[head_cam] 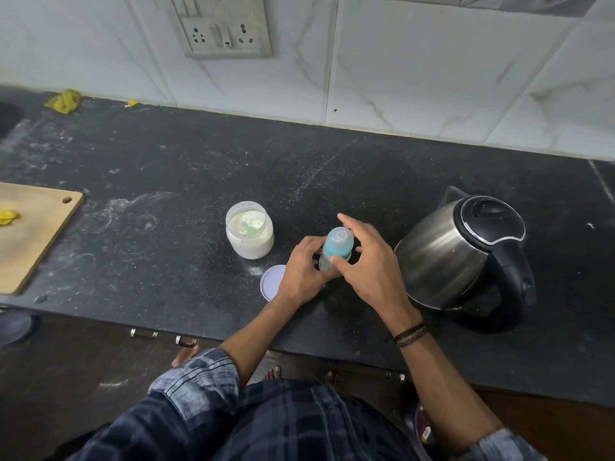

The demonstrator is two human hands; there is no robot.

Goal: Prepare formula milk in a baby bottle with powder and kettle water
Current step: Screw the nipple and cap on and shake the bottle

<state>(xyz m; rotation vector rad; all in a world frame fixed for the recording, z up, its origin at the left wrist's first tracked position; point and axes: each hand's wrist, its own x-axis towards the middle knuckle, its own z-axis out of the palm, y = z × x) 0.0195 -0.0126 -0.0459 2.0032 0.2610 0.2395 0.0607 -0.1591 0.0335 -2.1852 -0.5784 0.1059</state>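
Note:
A baby bottle (337,245) with a blue cap stands upright on the black counter (166,181). My left hand (304,271) grips its lower body from the left. My right hand (364,257) curls round the blue cap from the right, thumb at the front and index finger arched over the far side. An open clear jar of white formula powder (249,235), with a scoop lying in the powder, stands just left of the bottle. Its pale lid (271,283) lies flat on the counter, partly under my left wrist. A steel kettle (466,257) with a black lid and handle stands at the right.
A wooden cutting board (30,234) with a yellow scrap on it lies at the left edge. A yellow cloth (63,100) sits at the back left near a sink corner. Wall sockets (223,28) are above. The counter's front edge runs below my forearms.

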